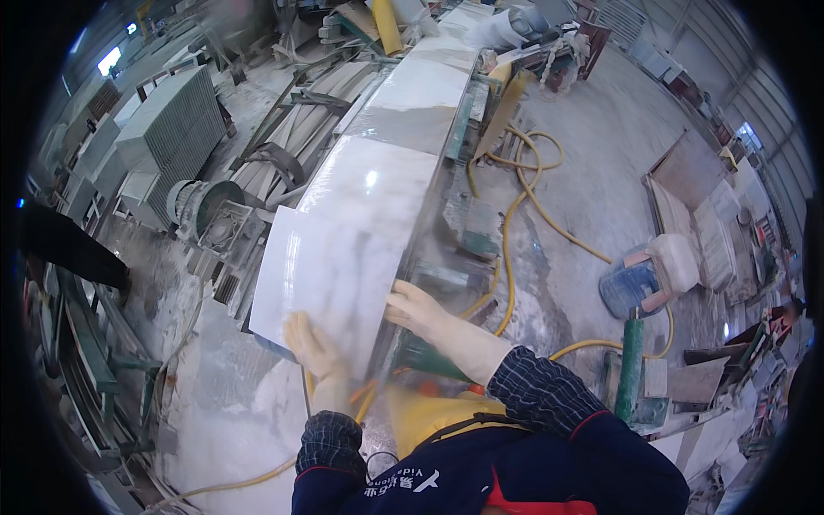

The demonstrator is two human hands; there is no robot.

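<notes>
A glossy white stone slab (326,266) lies at the near end of a long, narrow bench, on top of another white slab (378,184) farther along. My left hand (316,350), in a cream glove, rests on its near left part with the fingers stretched out flat. At its right edge, my right hand (422,311), gloved alike, has its fingers closed on the rim; the underside of that hold is hidden. More pale slabs (429,77) continue in a row toward the far end, with a grey wet patch (403,127) between them.
A motor with a round housing (210,210) stands left of the bench. Yellow hoses (515,232) loop over the wet floor at right. Beyond are a blue barrel (627,287) and a green post (629,365). Stacked slabs (176,124) stand far left; a person's dark sleeve (73,245) shows nearer.
</notes>
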